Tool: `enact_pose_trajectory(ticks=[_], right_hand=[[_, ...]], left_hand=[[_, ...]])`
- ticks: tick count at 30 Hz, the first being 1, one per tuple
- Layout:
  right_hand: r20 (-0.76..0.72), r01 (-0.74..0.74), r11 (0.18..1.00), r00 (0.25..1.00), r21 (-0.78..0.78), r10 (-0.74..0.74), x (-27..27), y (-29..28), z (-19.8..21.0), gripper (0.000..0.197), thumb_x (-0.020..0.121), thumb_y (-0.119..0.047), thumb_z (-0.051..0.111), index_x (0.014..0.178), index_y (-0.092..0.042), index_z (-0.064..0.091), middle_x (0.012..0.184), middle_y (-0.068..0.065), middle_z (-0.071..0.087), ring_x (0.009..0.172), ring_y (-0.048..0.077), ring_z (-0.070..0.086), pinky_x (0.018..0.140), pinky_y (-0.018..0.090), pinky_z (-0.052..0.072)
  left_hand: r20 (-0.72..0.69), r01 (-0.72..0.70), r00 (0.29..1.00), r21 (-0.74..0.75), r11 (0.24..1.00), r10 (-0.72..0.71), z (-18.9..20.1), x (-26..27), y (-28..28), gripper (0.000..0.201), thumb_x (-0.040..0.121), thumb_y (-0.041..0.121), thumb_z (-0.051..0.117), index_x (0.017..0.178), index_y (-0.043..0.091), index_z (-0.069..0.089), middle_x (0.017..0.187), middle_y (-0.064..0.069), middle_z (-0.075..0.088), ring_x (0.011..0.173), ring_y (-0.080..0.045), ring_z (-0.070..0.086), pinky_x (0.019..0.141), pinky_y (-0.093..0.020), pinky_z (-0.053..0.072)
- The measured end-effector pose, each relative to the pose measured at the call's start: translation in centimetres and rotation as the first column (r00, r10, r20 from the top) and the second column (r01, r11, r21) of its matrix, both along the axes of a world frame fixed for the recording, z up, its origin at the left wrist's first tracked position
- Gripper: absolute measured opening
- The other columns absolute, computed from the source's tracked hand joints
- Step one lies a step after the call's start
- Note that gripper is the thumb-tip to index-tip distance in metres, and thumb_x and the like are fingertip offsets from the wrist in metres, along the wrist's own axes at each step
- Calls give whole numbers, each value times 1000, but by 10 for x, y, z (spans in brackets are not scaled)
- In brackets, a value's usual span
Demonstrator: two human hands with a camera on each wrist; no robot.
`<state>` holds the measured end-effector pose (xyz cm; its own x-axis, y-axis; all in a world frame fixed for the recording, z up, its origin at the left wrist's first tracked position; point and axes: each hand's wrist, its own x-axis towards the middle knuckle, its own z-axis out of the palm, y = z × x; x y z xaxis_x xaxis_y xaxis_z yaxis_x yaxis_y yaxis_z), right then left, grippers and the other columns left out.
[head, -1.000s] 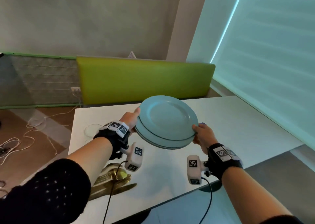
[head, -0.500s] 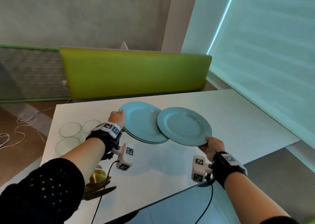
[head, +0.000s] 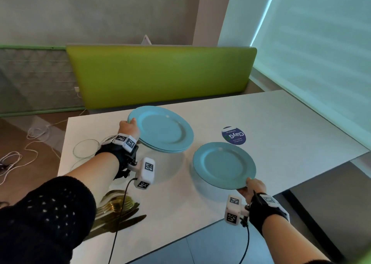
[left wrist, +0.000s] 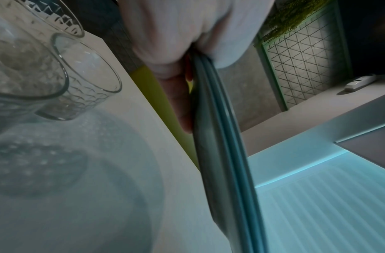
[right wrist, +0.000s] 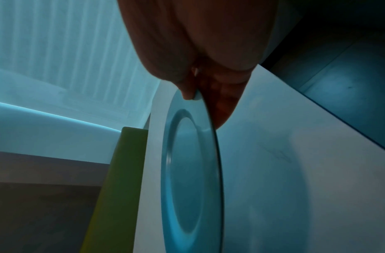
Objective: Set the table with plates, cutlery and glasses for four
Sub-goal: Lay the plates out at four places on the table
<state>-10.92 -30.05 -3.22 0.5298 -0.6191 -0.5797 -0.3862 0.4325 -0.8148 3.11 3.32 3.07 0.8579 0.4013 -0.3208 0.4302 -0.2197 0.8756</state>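
Left hand [head: 128,128]: grips the rim of a stack of blue plates [head: 163,130], thumb on top and fingers beneath; in the left wrist view the fingers [left wrist: 178,101] lie along the underside of the stacked rims.
Stack of blue plates: held above the counter [head: 281,119] at about 11 o'clock from the middle of the head view, tilted slightly, clear of the surface with its shadow below.
Right hand [head: 254,188]: pinches the near rim of a single blue plate [head: 223,166], thumb over the rim and fingers under it, as the right wrist view shows.
Single blue plate: at about 4 o'clock from the stack, apart from it, low over the counter near its front edge; whether it touches the surface I cannot tell.
Glasses [left wrist: 79,77]: clear patterned tumblers standing on the counter at 9 o'clock from the stack, partly hidden behind the left wrist in the head view.
Cutlery [head: 118,207]: gold pieces bunched on the counter at 7 o'clock, under the left forearm.
Round sticker [head: 233,135]: dark blue, flat on the counter at 3 o'clock from the stack.
Green bench back [head: 160,75]: beyond the counter at 12 o'clock.
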Motion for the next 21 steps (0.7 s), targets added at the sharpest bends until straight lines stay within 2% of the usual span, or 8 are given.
enact_pose_trajectory(ticks=[3,5,9,14,15,17,18,21], right_hand=[[-27,15,1000,1000,22,-14,-7,15,-15,35,99,2,32,132,8,40,134,30,47,95,34,49,74,46,49],[-35,31,999,999,41,-29,-12,24,-22,34,99,0,34,132,7,41,134,29,48,95,34,50,63,44,53],[-39,45,996,998,72,-43,-19,39,-32,34,100,-2,36,131,8,41,132,30,49,95,35,51,82,48,45],[-92,23,993,996,112,-13,-22,49,-40,36,98,-3,44,131,10,42,130,30,52,115,43,55,87,49,48],[-107,3,994,994,107,9,-22,49,-41,36,97,-2,47,130,11,44,125,30,54,109,43,58,86,49,51],[-155,-67,993,985,99,82,-24,51,-41,31,94,-1,51,123,8,48,109,28,58,75,39,67,73,46,55],[-187,-106,990,975,95,123,-25,52,-41,28,93,-1,52,120,6,49,101,27,58,61,36,65,67,45,55],[-271,-177,982,944,68,189,-27,53,-46,21,90,-2,56,110,2,50,82,26,61,48,33,64,53,40,55]], left_hand=[[6,30,1000,34,999,-30,-5,3,4,49,97,29,36,130,-7,44,126,-28,55,112,-41,55,87,-38,44],[13,44,999,34,998,-44,-9,4,7,49,98,28,36,130,-7,44,127,-27,54,113,-41,55,84,-37,44],[11,57,998,32,998,-58,-14,4,14,49,98,29,35,130,-7,44,128,-27,54,114,-41,55,73,-32,37],[18,73,997,19,997,-73,-13,1,19,48,99,28,35,130,-7,44,128,-26,54,114,-39,55,75,-32,38],[18,80,997,17,997,-80,-12,0,20,47,99,28,35,130,-6,44,128,-25,54,115,-39,55,75,-31,37],[20,94,995,5,996,-94,-10,-1,22,47,99,29,35,130,-6,44,127,-25,55,114,-38,55,75,-30,37],[24,96,995,-8,995,-96,-10,-1,23,48,99,29,35,130,-6,45,127,-25,55,113,-38,56,75,-31,39],[29,104,994,-23,994,-104,-10,0,26,48,99,30,36,129,-6,45,125,-25,56,111,-38,57,76,-32,41]])
